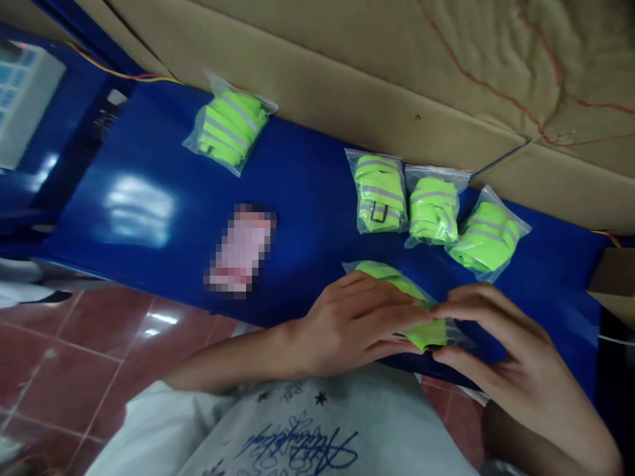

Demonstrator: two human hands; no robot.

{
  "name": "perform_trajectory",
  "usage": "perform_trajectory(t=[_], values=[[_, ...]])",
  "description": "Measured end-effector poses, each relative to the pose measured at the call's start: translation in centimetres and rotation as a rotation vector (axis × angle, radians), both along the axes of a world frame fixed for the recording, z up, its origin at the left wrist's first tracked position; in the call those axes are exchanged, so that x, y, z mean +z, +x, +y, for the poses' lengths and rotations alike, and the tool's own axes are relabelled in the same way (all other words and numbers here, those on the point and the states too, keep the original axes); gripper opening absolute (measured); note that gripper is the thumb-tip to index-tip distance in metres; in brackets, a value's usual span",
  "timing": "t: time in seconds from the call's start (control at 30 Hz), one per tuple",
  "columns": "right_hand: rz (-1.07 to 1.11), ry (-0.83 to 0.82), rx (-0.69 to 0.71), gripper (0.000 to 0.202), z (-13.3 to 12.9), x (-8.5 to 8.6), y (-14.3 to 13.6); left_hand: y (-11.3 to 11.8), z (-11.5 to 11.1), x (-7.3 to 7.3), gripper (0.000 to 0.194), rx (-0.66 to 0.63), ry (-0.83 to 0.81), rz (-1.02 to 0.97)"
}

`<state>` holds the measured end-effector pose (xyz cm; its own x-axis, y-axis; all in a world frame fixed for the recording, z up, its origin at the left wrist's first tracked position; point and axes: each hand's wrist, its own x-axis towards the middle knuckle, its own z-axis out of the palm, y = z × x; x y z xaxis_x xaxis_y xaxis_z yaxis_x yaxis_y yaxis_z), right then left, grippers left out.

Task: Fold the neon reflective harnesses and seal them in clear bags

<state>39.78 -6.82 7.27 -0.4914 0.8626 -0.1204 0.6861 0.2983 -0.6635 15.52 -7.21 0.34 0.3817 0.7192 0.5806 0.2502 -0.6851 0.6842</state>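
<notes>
Close to my body, both hands are on a clear zip bag with a neon yellow reflective strap [380,269] folded inside. My left hand [357,317] lies across the bag from the left, fingers over its top and thumb along the near side, gripping it. At the bag's right end, my right hand [516,350] holds the edge with forefinger and thumb bent around it. My fingers hide part of the bag, and its opening cannot be made out. Beyond my hands stand three similar packed bags: a left one [380,195], a middle one [434,208] and a right one [489,238].
Another packed bag [231,129] lies at the far left of the blue table [307,218]. A pixelated pink rectangle [241,251] sits left of my hands. Tan cardboard [317,79] borders the back, and a cardboard box [615,281] stands at the right edge.
</notes>
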Motion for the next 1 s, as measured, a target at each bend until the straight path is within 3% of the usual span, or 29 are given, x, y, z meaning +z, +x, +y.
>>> perform_trajectory(t=[0.1,0.17,0.3,0.5,0.73,0.87,1.0], values=[[0.050,-0.144,0.107,0.021,2.5,0.5,0.1,0.1,0.2,-0.6,0.043,-0.052,-0.060,-0.108],[0.052,-0.187,0.143,0.022,4.1,0.5,-0.1,0.1,0.3,-1.3,0.054,-0.111,-0.187,-0.202],[-0.039,-0.105,0.143,0.029,5.6,0.6,-1.1,0.1,0.4,-2.9,0.071,-0.127,-0.418,-0.257],[-0.221,0.063,0.290,0.025,5.1,1.5,-3.6,0.9,0.3,-3.4,0.059,-0.155,-0.241,-0.322],[-0.345,0.035,0.422,0.014,4.9,1.0,-4.8,1.3,0.2,-2.5,0.027,-0.173,-0.257,-0.269],[-0.313,0.100,0.374,0.008,3.1,0.4,-3.9,1.3,0.3,-2.6,0.021,-0.163,-0.224,-0.282],[-0.311,0.183,0.219,0.022,1.1,-0.2,-1.9,1.0,0.5,-2.5,0.019,-0.035,-0.083,-0.247]])
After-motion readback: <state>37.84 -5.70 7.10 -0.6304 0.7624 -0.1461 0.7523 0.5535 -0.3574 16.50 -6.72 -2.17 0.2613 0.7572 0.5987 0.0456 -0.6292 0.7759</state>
